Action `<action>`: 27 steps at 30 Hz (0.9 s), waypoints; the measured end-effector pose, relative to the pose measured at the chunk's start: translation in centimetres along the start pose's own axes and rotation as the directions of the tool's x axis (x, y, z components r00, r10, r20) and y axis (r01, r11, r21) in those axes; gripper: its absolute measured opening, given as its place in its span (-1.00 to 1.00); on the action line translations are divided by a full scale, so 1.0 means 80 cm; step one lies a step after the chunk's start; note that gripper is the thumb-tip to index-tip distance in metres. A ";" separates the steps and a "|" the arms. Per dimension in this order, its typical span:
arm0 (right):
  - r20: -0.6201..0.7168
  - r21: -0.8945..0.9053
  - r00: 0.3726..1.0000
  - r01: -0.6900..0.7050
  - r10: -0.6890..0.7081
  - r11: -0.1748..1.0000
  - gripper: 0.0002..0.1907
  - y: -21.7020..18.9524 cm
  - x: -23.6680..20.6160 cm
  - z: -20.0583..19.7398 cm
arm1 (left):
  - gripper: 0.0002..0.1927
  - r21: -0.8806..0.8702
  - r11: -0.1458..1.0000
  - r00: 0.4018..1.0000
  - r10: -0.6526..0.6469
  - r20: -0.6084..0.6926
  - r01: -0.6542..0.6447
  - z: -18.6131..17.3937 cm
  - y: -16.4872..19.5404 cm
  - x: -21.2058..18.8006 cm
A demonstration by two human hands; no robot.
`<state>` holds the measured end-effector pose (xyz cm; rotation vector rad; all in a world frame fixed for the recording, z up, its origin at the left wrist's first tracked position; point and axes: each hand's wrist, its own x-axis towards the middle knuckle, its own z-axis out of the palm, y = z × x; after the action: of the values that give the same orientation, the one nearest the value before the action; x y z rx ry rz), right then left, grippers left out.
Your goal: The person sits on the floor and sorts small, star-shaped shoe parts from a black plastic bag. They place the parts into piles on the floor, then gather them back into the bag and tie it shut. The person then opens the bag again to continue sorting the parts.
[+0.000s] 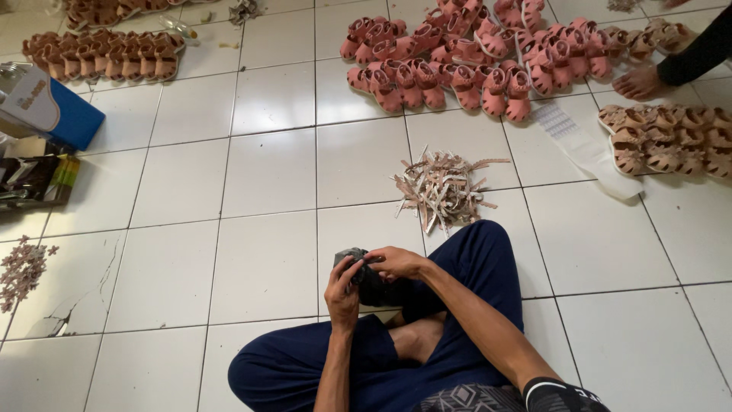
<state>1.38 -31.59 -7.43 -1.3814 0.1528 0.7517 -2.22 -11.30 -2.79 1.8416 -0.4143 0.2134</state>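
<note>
I sit cross-legged on a white tiled floor in dark blue trousers. My left hand and my right hand are both closed around a small dark grey shoe part held just above my knees. The left hand grips it from the left side, the right hand's fingers press on its top. A heap of pale cut strips lies on the floor right beyond my hands.
Pink sandals lie in a big cluster at the back. Brown sandals sit in rows at the back left and far right. Another person's foot and dark sleeve show top right. A blue and white box sits left.
</note>
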 end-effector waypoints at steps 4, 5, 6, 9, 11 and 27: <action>-0.051 0.092 0.976 0.214 -0.210 0.972 -0.70 0.002 0.000 0.002 | -0.52 0.012 0.998 0.998 0.057 -0.018 -0.057 0.000 -0.002 0.000; -0.078 0.088 0.960 0.274 -0.267 0.958 -0.72 0.002 0.001 0.002 | -0.52 -0.002 0.999 0.999 0.040 -0.020 -0.040 -0.002 -0.003 0.000; -0.175 0.068 0.951 0.271 -0.256 0.960 -0.72 0.002 0.003 0.000 | -0.53 -0.017 1.000 0.999 0.023 -0.023 -0.023 -0.003 -0.005 -0.001; -0.404 0.071 0.867 0.348 -0.292 0.935 -0.74 0.000 0.010 -0.009 | -0.56 -0.077 0.997 0.999 0.000 -0.053 -0.004 -0.007 -0.011 -0.005; -0.494 0.134 0.769 0.528 -0.405 0.839 -0.76 -0.005 0.012 -0.014 | -0.59 -0.107 0.994 0.997 -0.010 -0.075 0.002 -0.007 -0.017 -0.008; -0.356 -0.795 0.674 0.145 -0.647 0.589 -0.17 0.026 -0.005 0.052 | 0.04 0.539 0.831 0.957 -0.029 0.290 -0.138 0.062 -0.111 -0.002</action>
<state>-1.43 -27.90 -8.00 -2.3070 0.0189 -0.1597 0.75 -13.68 -12.22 2.4554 -0.6605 0.1084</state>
